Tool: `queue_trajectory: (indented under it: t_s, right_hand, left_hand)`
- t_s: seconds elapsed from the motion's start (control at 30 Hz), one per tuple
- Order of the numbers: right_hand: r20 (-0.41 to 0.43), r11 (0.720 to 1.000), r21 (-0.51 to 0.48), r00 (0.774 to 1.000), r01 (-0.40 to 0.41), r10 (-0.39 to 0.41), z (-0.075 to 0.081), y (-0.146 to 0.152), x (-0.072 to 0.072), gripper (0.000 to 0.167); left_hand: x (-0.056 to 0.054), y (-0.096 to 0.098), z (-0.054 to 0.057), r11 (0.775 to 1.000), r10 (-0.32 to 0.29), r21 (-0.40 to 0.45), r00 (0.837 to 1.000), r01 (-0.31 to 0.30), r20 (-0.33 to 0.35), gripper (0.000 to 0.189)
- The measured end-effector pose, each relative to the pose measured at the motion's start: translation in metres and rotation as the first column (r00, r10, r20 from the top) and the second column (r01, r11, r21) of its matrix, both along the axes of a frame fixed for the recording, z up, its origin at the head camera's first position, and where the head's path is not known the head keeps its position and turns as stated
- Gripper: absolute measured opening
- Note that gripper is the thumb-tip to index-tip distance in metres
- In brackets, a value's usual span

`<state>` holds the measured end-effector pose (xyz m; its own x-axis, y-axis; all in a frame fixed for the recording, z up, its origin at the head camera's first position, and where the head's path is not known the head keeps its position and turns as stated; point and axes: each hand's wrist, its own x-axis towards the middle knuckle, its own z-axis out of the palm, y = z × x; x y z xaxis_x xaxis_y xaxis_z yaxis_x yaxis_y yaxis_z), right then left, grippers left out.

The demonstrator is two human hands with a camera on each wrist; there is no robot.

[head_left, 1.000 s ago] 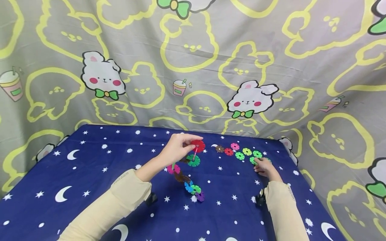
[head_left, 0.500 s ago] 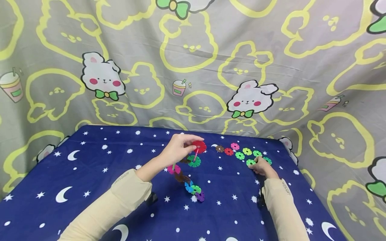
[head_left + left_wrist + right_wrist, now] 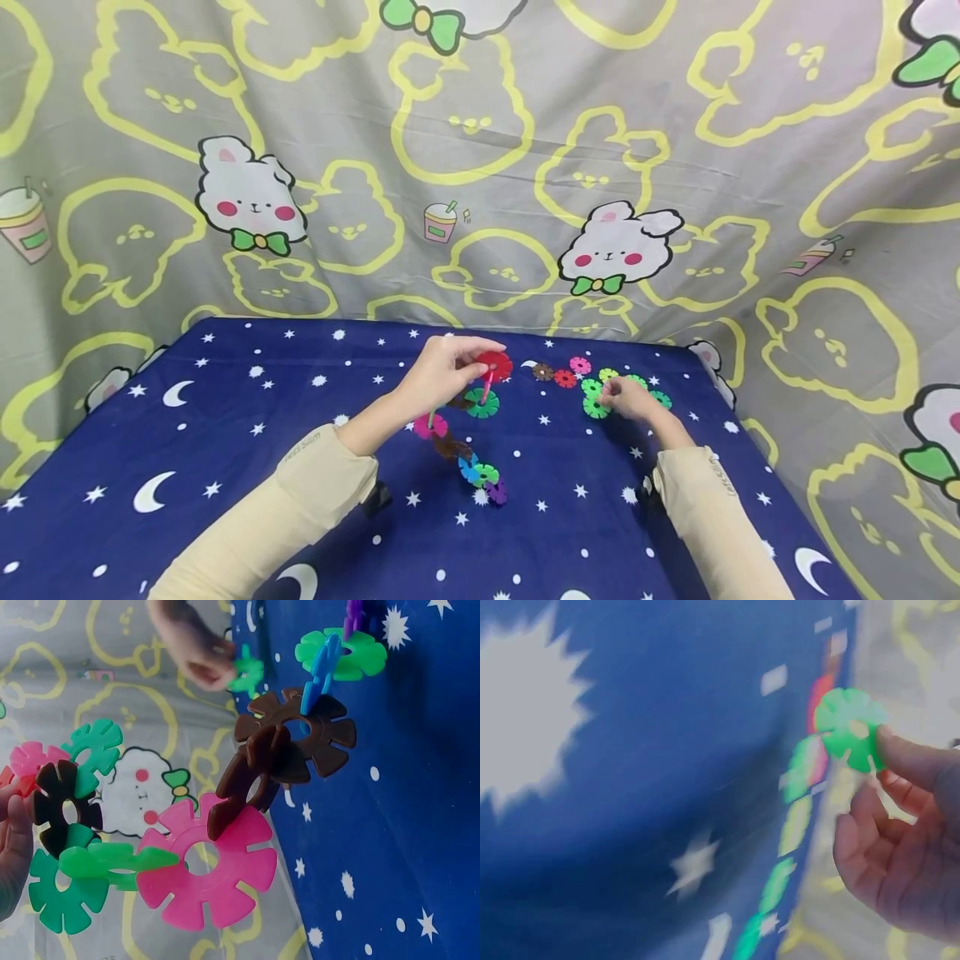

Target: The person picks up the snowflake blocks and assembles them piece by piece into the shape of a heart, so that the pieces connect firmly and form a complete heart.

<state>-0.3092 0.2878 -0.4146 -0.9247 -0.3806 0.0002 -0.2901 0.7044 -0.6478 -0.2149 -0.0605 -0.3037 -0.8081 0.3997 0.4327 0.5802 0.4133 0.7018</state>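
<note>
In the head view my left hand (image 3: pixel 442 372) pinches a red slotted plastic disc (image 3: pixel 498 363) at the upper end of a linked chain. Seen from the left wrist, the chain has a large pink disc (image 3: pixel 244 881), brown discs (image 3: pixel 335 735), a blue disc (image 3: pixel 322 671) and a purple disc (image 3: pixel 354 613) near its far end. It hangs over the table. My right hand (image 3: pixel 636 400) pinches a loose green disc (image 3: pixel 836 724) by its edge between thumb and fingers, apart from the chain. The left fingertips are mostly out of the left wrist view.
Loose discs lie in a cluster at the back right of the table: a brown disc (image 3: pixel 537 373), a red disc (image 3: pixel 561 382), a pink disc (image 3: pixel 580 362) and several green ones. A starry blue cloth (image 3: pixel 300 467) covers the table. A patterned curtain (image 3: pixel 360 108) hangs behind.
My right hand has picked the green disc out of the cluster and moved left with it. The left hand and the chain stay nearly still, while the head view shifts slightly.
</note>
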Motion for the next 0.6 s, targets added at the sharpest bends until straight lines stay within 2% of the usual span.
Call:
queue_trajectory:
  t_s: [0.1,0.13,0.23,0.3,0.47,0.6]
  right_hand:
    - [0.04,0.984,-0.174,0.998,-0.037,0.044,0.023,-0.019,0.01,0.022]
    - [0.09,0.982,-0.189,0.996,0.012,0.005,0.042,-0.034,0.023,0.021]
    - [0.12,0.939,-0.342,0.993,0.021,0.022,0.066,-0.06,0.04,0.02]
    - [0.105,0.907,-0.421,0.994,0.008,0.04,0.078,-0.077,0.052,0.021]
    - [0.038,0.821,-0.571,0.998,-0.02,0.051,0.089,-0.108,0.075,0.034]
    - [0.042,0.754,-0.656,0.998,-0.009,0.048,0.09,-0.125,0.089,0.036]
  left_hand:
    - [0.0,0.001,0.0,1.0,0.01,-0.011,1.0,-0.01,-0.011,0.026]
    - [0.001,0.001,0.001,1.0,0.013,-0.014,1.0,-0.013,-0.014,0.026]
    - [0.001,0.001,0.001,1.0,0.019,-0.015,0.999,-0.02,-0.025,0.026]
    - [0.001,0.002,0.002,1.0,0.022,-0.008,0.999,-0.022,-0.033,0.026]
    - [0.001,0.003,0.002,0.999,0.034,0.014,0.997,-0.033,-0.064,0.024]
    - [0.002,0.004,0.001,0.999,0.044,0.035,0.995,-0.041,-0.09,0.024]
